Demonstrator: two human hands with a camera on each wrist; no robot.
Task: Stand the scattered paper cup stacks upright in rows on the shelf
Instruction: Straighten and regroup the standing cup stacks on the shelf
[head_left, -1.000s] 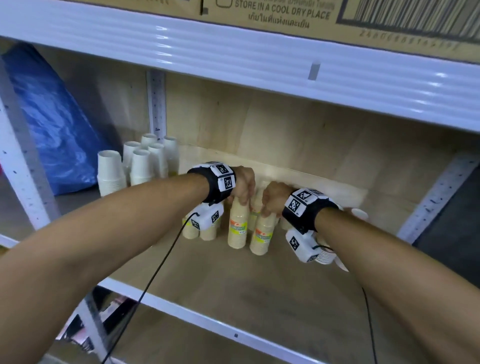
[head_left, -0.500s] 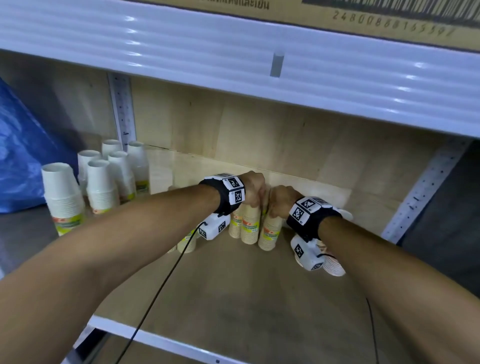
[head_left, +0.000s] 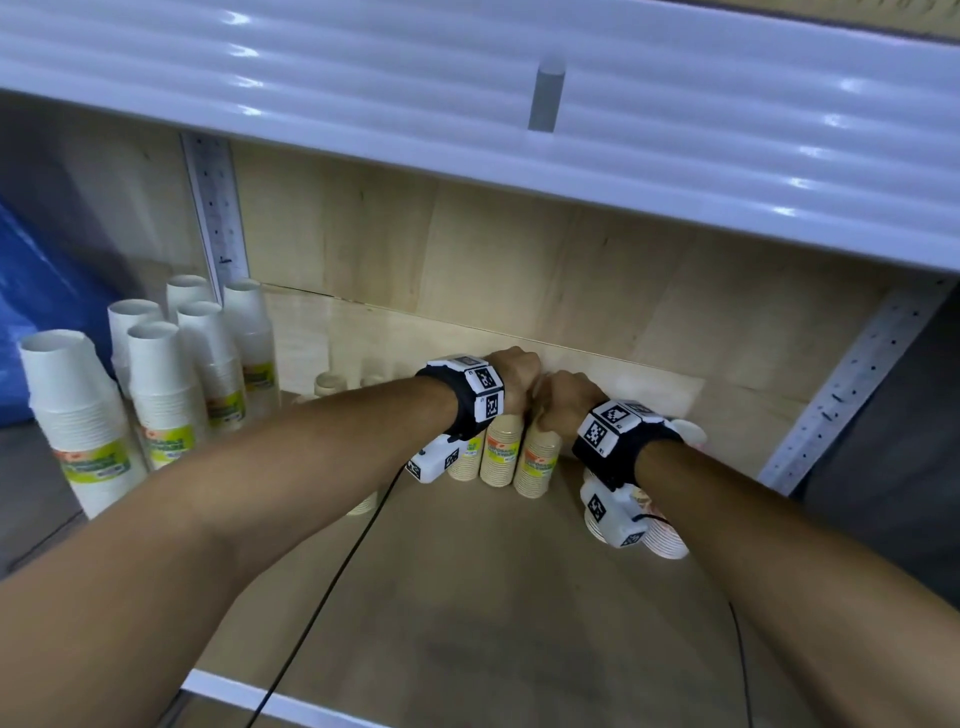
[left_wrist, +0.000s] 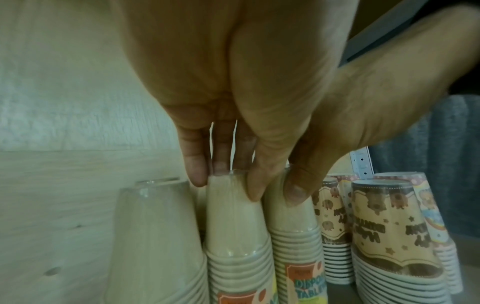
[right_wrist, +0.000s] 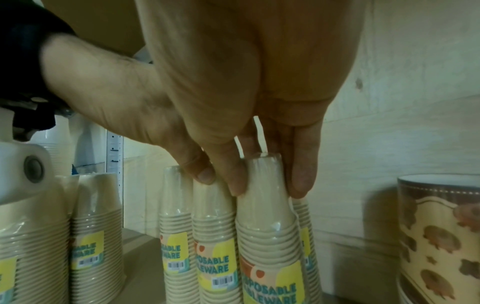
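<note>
Both hands at the back of the shelf (head_left: 467, 597), knuckles nearly touching. Left hand (head_left: 514, 376) pinches the top of one upright beige stack (left_wrist: 233, 226), thumb on its neighbour (left_wrist: 291, 222); right hand (head_left: 563, 400) grips the top of another beige stack (right_wrist: 265, 226). White stacks (head_left: 156, 395) stand in rows far left; patterned stacks (head_left: 665, 535) lie behind the right wrist.

Your beige wrapped cup stacks (head_left: 539, 460) stood upright, base up, packed touching at the back of the wooden shelf (head_left: 493, 597); white stacks (head_left: 161, 389) stood rowed well left.
</note>
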